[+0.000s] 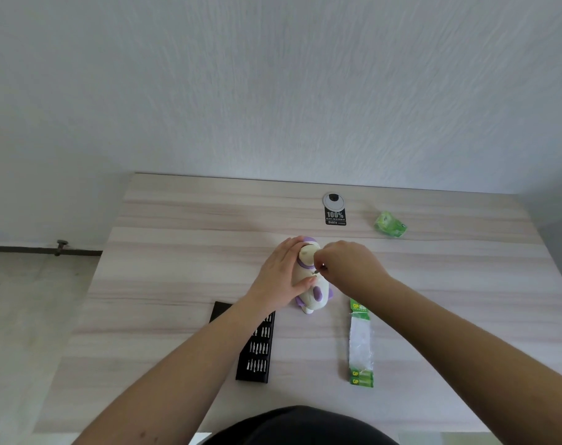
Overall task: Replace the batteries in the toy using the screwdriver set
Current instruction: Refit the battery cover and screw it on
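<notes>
- Leftmost, a black screwdriver bit tray [257, 351] was laid on the pale wood-grain table [164, 284], its rows of metal bits showing; its far end was partly covered by the left forearm
- Just beyond the tray, the left hand [281, 277] was wrapped over the left side of the toy [311, 284], fingers curved around its body and the thumb pressed against its pale belly
- At the middle of the table, the cream and purple toy was held lying down, its purple-trimmed head toward the far edge and its feet toward the person
- Right beside it, the right hand [347, 264] was closed in a pinch on a thin screwdriver [318, 270], whose tip was set against the toy's underside
- Nearer the person and to the right, a long GP battery pack [360, 345] was laid flat, green batteries visible at its near end
- Farther back, a round grey cable grommet [333, 200] with a black label was set into the table
- Furthest right, a crumpled green wrapper [390, 224] was left near the far edge
</notes>
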A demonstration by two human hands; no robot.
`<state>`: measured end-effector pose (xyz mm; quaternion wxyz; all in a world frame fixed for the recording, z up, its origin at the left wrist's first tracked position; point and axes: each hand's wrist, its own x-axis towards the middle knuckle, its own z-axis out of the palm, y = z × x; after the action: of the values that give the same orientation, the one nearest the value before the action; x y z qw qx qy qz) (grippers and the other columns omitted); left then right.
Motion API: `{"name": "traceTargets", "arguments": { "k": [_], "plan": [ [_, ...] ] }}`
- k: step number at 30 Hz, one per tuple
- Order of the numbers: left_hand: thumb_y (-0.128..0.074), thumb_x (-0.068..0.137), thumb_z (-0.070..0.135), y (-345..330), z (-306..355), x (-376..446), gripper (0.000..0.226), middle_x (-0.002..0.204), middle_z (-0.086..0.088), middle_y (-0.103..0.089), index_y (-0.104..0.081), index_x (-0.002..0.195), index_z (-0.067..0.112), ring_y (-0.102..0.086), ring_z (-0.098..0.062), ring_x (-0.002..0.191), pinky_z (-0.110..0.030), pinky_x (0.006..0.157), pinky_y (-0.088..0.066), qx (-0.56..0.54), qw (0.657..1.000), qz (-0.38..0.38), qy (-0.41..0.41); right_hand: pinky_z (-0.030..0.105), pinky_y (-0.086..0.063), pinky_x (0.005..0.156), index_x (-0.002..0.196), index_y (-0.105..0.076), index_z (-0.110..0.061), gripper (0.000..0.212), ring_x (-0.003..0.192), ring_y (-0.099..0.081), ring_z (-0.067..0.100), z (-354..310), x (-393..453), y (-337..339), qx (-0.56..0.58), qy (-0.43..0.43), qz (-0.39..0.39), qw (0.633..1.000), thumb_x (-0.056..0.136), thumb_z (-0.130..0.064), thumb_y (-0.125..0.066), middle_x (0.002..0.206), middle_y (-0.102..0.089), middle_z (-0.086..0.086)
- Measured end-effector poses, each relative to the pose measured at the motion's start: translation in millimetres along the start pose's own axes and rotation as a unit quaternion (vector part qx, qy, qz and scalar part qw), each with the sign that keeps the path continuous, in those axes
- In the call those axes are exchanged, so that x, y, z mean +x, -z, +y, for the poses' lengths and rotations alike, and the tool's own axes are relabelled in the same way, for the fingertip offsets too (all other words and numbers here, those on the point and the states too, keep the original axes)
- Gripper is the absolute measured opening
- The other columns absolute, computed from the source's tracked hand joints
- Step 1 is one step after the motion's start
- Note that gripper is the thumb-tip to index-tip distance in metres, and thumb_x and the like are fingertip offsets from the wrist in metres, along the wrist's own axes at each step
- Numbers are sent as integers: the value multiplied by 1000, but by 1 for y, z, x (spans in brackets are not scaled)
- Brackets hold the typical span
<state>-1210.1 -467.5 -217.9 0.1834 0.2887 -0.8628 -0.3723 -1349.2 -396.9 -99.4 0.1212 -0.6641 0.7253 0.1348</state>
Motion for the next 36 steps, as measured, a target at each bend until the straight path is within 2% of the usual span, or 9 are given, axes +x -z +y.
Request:
{"name": "traceTargets", "arguments": {
  "k": [6,8,10,16,18,21,27,31,36],
  "plan": [
    [-58,77,50,-10,8,-4,69,147,7,-40,-46,137,20,-34,-14,138,-35,113,-31,23,998,56,10,28,-34,62,92,-65,-12,16,76,-55,26,-2,6,5,-14,-17,-37,999,87,-14,-50,85,-58,5],
    [-59,78,50,-14,8,-4,68,145,6,-43,-47,136,17,-37,-15,136,-38,111,-34,36,997,67,8,28,-35,61,76,-57,-9,18,73,-52,27,-2,7,4,-11,-37,-48,998,89,-17,-49,73,-51,4],
    [-57,78,51,-17,6,-3,68,145,5,-44,-47,136,16,-39,-16,136,-38,110,-34,47,996,72,9,28,-35,61,63,-41,-11,33,71,-50,27,-1,7,3,-8,-56,-56,997,93,-24,-47,65,-41,1],
    [-54,79,54,-18,6,-4,72,145,3,-43,-44,139,15,-36,-18,137,-37,112,-32,46,997,66,17,30,-32,55,70,-42,-11,32,71,-51,28,-3,2,1,22,-68,-44,996,97,-27,-41,65,-42,1],
    [-54,79,52,-18,6,-3,71,145,3,-43,-45,139,14,-37,-18,137,-38,112,-32,43,997,66,16,34,-43,62,91,-49,-10,14,79,-57,30,1,-4,-2,79,-60,-15,995,92,-25,-48,81,-55,5],
    [-53,80,54,-19,5,-3,72,145,2,-43,-44,139,14,-35,-18,138,-38,113,-31,45,997,65,19,39,-50,72,107,-46,-10,25,88,-58,30,6,-10,-2,111,-44,-34,992,84,-16,-55,97,-59,10],
    [-52,80,55,-19,4,-4,73,147,4,-40,-42,141,16,-32,-16,139,-36,113,-30,49,997,60,21,30,-36,61,87,-51,-19,7,74,-53,28,3,-6,3,29,-28,-28,999,90,-14,-47,83,-55,8],
    [-49,79,56,-18,5,-5,73,147,4,-40,-44,139,16,-32,-16,140,-35,114,-29,44,997,60,22,28,-36,58,80,-49,-13,22,67,-50,26,-3,-4,6,-44,-32,-30,998,96,-27,-44,63,-39,1],
    [-49,79,56,-18,8,-7,76,147,2,-40,-41,141,15,-31,-16,140,-34,115,-28,36,997,67,24,30,-38,58,83,-48,-11,21,68,-52,25,-2,-3,5,-5,-53,-35,998,97,-26,-42,72,-51,3]
  ]
}}
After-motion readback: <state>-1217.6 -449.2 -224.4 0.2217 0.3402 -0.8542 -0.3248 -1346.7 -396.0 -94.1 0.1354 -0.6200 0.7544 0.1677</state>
